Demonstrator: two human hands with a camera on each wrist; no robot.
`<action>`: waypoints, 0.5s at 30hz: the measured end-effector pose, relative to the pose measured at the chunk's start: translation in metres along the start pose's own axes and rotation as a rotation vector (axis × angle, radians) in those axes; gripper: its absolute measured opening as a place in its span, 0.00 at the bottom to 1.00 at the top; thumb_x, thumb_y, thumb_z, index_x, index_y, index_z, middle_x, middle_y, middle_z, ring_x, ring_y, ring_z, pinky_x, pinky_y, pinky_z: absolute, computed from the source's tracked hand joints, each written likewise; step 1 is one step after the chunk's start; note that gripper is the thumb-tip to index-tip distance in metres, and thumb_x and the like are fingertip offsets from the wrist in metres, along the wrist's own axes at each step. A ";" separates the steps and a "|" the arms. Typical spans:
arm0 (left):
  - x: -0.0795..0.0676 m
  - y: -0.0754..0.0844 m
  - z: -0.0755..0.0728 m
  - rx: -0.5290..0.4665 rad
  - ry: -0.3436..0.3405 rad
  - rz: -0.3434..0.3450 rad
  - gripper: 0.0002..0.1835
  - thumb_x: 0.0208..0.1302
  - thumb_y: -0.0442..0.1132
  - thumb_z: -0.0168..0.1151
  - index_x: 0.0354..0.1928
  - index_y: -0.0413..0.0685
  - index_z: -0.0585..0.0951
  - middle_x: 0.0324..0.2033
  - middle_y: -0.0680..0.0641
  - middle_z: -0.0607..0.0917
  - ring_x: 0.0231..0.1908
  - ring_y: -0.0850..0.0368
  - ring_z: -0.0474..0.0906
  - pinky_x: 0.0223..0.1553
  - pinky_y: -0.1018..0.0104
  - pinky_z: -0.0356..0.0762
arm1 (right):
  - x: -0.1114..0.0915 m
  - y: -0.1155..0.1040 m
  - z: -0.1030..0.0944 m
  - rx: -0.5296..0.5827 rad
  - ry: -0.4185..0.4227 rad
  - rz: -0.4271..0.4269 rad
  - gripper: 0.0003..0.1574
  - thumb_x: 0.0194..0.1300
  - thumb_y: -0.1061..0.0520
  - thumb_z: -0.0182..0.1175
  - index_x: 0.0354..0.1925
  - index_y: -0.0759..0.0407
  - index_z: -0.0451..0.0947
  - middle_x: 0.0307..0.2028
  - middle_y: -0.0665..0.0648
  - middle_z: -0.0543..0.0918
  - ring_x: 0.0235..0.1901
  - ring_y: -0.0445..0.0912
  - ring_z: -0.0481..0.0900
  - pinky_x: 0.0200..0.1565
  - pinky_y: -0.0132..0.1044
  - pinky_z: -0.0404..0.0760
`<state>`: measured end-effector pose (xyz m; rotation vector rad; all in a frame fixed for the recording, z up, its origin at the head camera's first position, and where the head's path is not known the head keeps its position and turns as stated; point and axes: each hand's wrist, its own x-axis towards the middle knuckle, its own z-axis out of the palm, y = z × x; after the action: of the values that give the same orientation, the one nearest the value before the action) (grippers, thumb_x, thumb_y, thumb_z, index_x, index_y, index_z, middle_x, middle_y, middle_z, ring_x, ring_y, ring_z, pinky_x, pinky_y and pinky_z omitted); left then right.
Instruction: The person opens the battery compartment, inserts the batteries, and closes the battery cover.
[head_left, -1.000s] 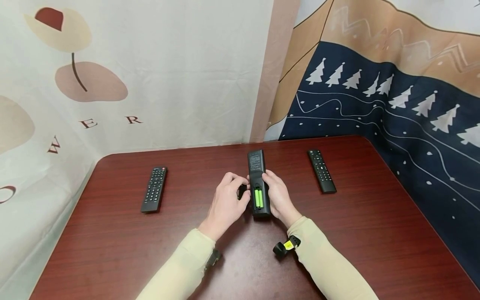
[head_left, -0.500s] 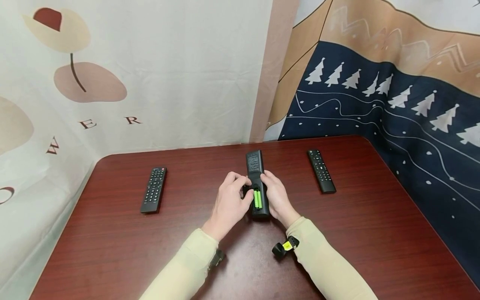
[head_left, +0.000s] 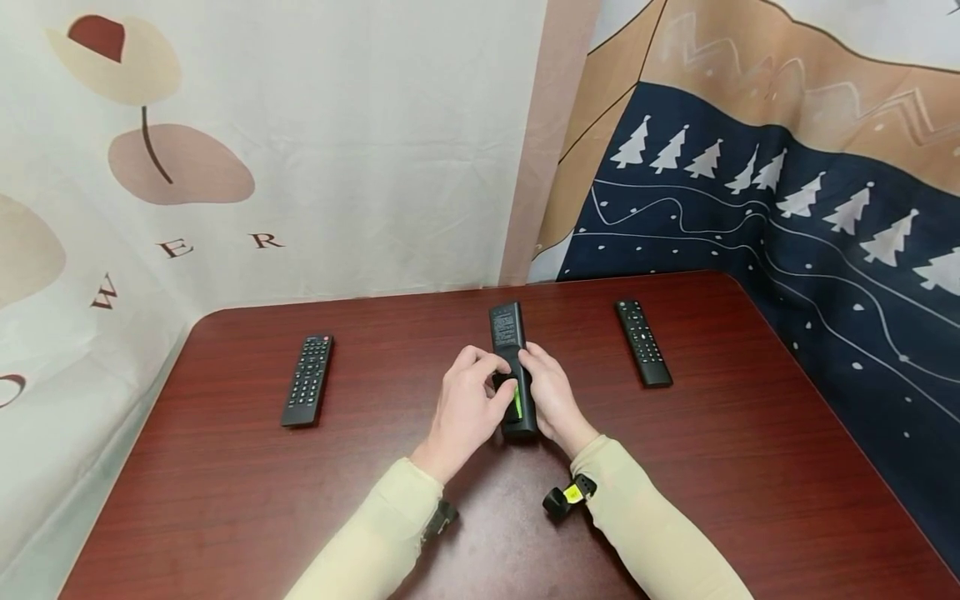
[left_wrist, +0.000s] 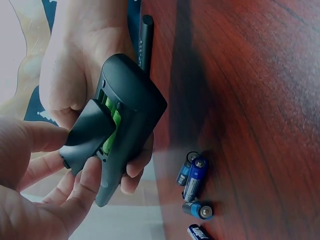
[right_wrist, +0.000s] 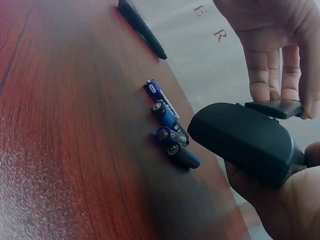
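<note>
A black remote control [head_left: 507,325] is held back side up by my right hand [head_left: 555,393], whose thumb and fingers grip its sides. Two green batteries [left_wrist: 113,120] lie in its uncovered compartment, now partly hidden in the head view. My left hand [head_left: 467,404] pinches a small black battery cover [left_wrist: 90,132] between thumb and fingers. In the left wrist view that cover is tilted over the compartment, overlapping part of the green batteries. From the right wrist view the cover [right_wrist: 277,107] appears along the remote's upper side; whether they touch I cannot tell.
Several blue loose batteries [left_wrist: 195,180] lie on the brown table [head_left: 187,508], hidden behind the hands in the head view. One black remote [head_left: 307,382] lies at the left, another remote [head_left: 643,343] at the right. Printed curtains [head_left: 375,167] hang behind the table.
My left hand has moved right, bringing the cover from beside the remote to over its compartment. The remote has shifted slightly left in my right hand, and less of the green batteries shows.
</note>
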<state>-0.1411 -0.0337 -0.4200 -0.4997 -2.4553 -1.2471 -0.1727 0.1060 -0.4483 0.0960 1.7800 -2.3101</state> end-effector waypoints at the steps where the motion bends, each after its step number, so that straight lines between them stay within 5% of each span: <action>1: 0.000 0.000 0.000 -0.003 -0.001 0.000 0.06 0.59 0.30 0.73 0.38 0.41 0.86 0.37 0.44 0.79 0.25 0.57 0.79 0.31 0.69 0.80 | 0.000 0.000 0.000 0.005 -0.002 0.001 0.27 0.83 0.53 0.38 0.70 0.66 0.66 0.50 0.64 0.79 0.39 0.45 0.81 0.41 0.38 0.82; 15: -0.002 -0.001 0.003 -0.014 -0.007 0.003 0.06 0.60 0.31 0.75 0.38 0.42 0.87 0.38 0.44 0.80 0.26 0.58 0.79 0.31 0.69 0.80 | 0.000 -0.001 0.001 0.012 0.009 -0.002 0.27 0.82 0.53 0.39 0.70 0.66 0.66 0.52 0.66 0.79 0.40 0.45 0.82 0.41 0.38 0.83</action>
<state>-0.1401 -0.0316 -0.4231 -0.5129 -2.4520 -1.2648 -0.1726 0.1055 -0.4473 0.1071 1.7714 -2.3253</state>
